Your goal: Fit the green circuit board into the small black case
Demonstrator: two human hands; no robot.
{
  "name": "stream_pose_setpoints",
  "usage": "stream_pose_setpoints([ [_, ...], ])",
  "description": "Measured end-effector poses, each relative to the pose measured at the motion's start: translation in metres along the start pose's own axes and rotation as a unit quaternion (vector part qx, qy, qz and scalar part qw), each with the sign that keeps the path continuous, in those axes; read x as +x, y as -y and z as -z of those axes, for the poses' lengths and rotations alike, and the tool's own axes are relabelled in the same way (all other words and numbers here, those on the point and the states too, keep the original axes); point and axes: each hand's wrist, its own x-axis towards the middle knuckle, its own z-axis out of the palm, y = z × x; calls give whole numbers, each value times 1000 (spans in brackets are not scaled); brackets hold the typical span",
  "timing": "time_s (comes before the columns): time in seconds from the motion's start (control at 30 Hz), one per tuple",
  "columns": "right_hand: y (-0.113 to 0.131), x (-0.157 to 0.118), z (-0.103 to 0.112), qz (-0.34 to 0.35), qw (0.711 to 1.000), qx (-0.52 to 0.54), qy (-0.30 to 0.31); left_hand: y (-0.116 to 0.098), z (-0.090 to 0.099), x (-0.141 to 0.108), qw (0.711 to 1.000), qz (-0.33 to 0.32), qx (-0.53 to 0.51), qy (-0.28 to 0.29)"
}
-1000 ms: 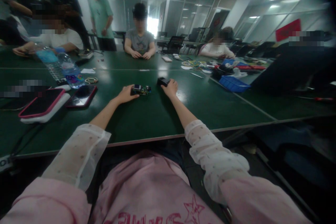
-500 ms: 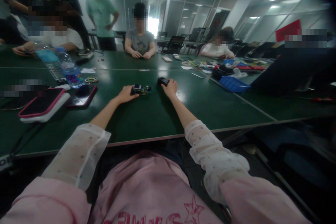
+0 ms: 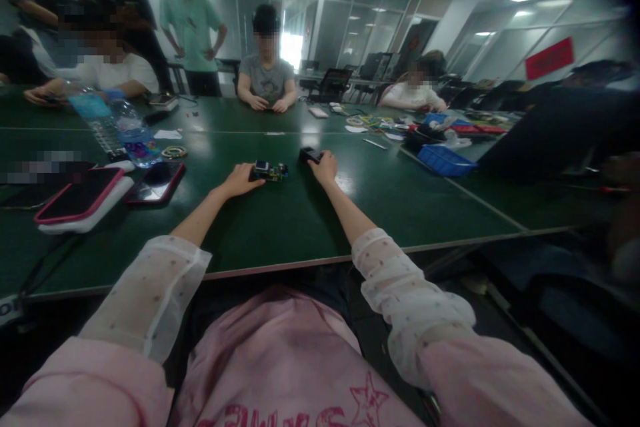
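My left hand (image 3: pixel 242 180) is closed on the left end of a small green circuit board (image 3: pixel 274 172) that carries a little grey-white screen. To its right, my right hand (image 3: pixel 325 166) grips a small black box-like case (image 3: pixel 309 155), its fingers partly covering it. A gap of bare table separates the board from the case. Both things are at or just above the dark green tabletop (image 3: pixel 280 227); I cannot tell whether they touch it.
Left of my hands lie a dark phone (image 3: pixel 157 183), a pink-edged phone (image 3: pixel 83 195) and a tape roll (image 3: pixel 174 152). Water bottles (image 3: pixel 134 130) stand behind them. To the right are a pen (image 3: pixel 375 144), a blue tray (image 3: pixel 447 160) and tangled wires (image 3: pixel 373 122). Several people sit or stand across the table.
My hands, the circuit board and the black case stay almost still. Across the table, the standing person in green has shifted their arms, and a person at the far right has moved.
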Motion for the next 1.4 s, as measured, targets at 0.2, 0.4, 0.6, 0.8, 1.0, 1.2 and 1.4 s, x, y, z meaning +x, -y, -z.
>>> stream_pose_setpoints([
  [0.2, 12, 9, -5, 59, 988, 137, 31, -3, 2, -1, 1000, 9, -7, 0],
  [0.4, 46, -8, -1, 175, 954, 221, 97, -6, 3, -2, 1000, -16, -16, -18],
  [0.6, 65, -29, 2, 262, 918, 229, 191, -10, 5, -2, 999, -23, -27, -14],
  [0.8, 61, -27, 0, 301, 900, 232, 212, -10, 3, -3, 997, 20, -62, -29],
  [1.0, 50, -32, -13, 316, 893, 189, 259, -8, 1, -5, 996, 53, -66, -26],
  [1.2, 48, -35, -17, 298, 889, 206, 280, -9, 4, -3, 999, -11, -34, -25],
  [1.4, 48, -34, -14, 305, 881, 203, 299, -11, 5, -2, 1000, -17, -10, -18],
])
